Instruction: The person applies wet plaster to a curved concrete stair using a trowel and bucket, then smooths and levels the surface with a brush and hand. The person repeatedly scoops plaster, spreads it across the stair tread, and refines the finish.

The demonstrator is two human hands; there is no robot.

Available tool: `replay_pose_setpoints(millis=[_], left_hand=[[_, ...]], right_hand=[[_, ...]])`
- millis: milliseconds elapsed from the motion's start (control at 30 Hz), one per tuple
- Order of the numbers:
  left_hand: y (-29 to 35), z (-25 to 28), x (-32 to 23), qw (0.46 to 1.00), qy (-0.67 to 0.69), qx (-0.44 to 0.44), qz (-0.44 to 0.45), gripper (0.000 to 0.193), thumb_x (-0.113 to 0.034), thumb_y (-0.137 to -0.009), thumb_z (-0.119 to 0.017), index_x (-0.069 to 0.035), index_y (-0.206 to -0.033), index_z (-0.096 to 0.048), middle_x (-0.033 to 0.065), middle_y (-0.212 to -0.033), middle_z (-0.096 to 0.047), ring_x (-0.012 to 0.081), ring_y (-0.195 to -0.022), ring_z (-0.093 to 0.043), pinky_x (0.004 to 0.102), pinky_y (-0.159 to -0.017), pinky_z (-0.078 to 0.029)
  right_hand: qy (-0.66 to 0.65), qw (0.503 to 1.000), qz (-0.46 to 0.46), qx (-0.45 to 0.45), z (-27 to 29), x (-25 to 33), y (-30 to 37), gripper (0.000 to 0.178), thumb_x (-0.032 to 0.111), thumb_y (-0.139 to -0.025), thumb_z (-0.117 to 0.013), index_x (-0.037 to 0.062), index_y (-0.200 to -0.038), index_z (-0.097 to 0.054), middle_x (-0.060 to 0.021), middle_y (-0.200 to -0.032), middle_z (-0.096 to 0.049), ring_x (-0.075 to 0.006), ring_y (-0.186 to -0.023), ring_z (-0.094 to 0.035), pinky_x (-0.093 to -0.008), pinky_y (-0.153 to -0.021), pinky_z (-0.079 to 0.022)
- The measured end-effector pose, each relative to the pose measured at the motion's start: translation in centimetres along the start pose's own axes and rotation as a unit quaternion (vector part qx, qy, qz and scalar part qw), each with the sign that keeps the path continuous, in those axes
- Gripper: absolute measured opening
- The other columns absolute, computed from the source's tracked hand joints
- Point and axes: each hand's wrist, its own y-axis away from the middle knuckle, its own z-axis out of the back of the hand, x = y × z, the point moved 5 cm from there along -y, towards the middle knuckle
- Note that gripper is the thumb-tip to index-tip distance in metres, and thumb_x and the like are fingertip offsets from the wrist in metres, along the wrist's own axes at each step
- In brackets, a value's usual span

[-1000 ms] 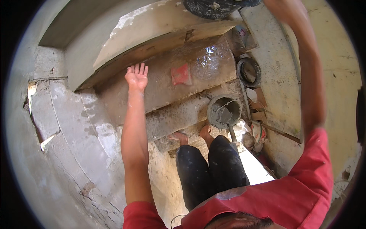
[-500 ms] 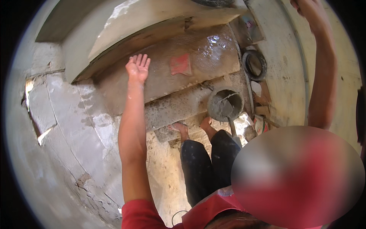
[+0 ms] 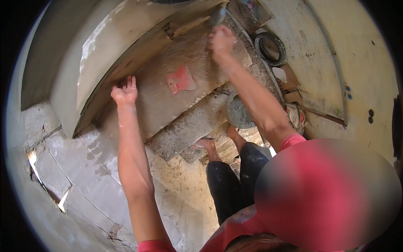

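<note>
My left hand is spread open, palm up, against the back edge of a wet cement step. Further right, my right hand is closed around a grey tool whose end points up toward the riser; its shape is blurred. A red flat scraper lies on the step between my two hands, touching neither. My bare feet stand on a lower step.
A round pan of grey mortar sits on the step by my right forearm. A black rubber ring and some scraps lie along the yellow wall on the right. Cracked concrete runs down the left.
My right arm has swung down from the upper right wall to the step, now holding the grey tool. My left hand stays open at the step's back edge.
</note>
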Motion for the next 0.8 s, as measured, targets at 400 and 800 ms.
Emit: replay_pose_setpoints(millis=[400,800], left_hand=[[-2.9,3.9,-4.2,0.998,0.049,-0.033,0.003,0.07,-0.046,-0.112,-0.03,-0.027,-0.169,0.006,0.003,-0.177,0.006,0.0362,-0.158,-0.023,0.0598,-0.127,-0.026],[-1.8,10.8,-12.8,0.994,0.098,-0.024,-0.051,0.071,-0.049,-0.113,-0.028,-0.02,-0.169,0.005,0.0025,-0.178,0.0,0.0347,-0.161,-0.017,0.0573,-0.129,-0.022]], right_hand=[[-0.01,1.0,-0.023,0.015,1.1,-1.2,-3.2,0.01,0.008,-0.096,-0.06,0.01,-0.105,-0.057,-0.0059,-0.075,-0.061,-0.0141,-0.051,-0.051,-0.0317,-0.041,-0.04],[0.324,0.869,0.059,0.369,-13.4,-19.1,25.4,0.037,0.029,-0.084,-0.084,0.0109,-0.115,-0.072,-0.0152,-0.088,-0.073,-0.0268,-0.078,-0.07,-0.0412,-0.074,-0.055]])
